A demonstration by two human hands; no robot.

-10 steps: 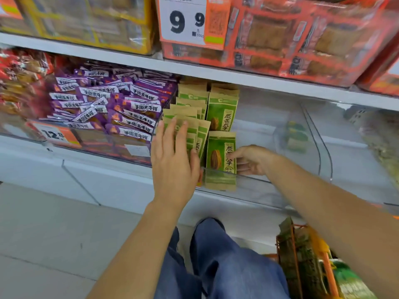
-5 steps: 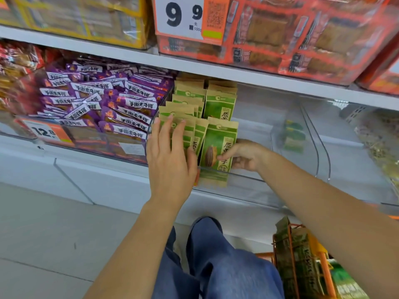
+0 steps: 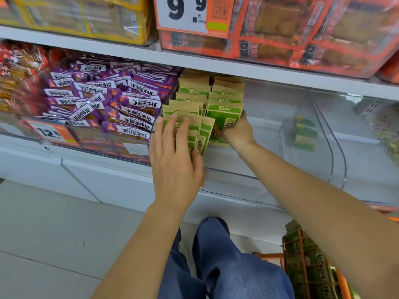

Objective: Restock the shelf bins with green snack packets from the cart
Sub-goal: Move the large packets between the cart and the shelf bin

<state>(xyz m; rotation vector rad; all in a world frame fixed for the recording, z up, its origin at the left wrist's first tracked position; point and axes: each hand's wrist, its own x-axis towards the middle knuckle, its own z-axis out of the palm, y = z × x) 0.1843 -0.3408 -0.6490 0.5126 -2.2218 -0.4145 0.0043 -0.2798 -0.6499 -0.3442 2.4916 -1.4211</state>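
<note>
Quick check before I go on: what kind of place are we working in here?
Most likely a supermarket snack aisle: white shelving carries price tags, clear bins hold purple snack packets and green snack packets, and an orange cart stands alongside.

The left hand (image 3: 176,160) is covering the lower fronts of the nearest green snack packets (image 3: 190,117), so their print is not showing there. The right hand (image 3: 237,131) is hiding the bottom corner of the front packet (image 3: 224,117), and its fingers are tucked out of sight behind it. The orange cart (image 3: 302,266) is running off the bottom-right edge. The reflection in the clear bin wall (image 3: 304,134) is blurring. The small print on the price tag (image 3: 51,132) is too fuzzy to read.
</note>
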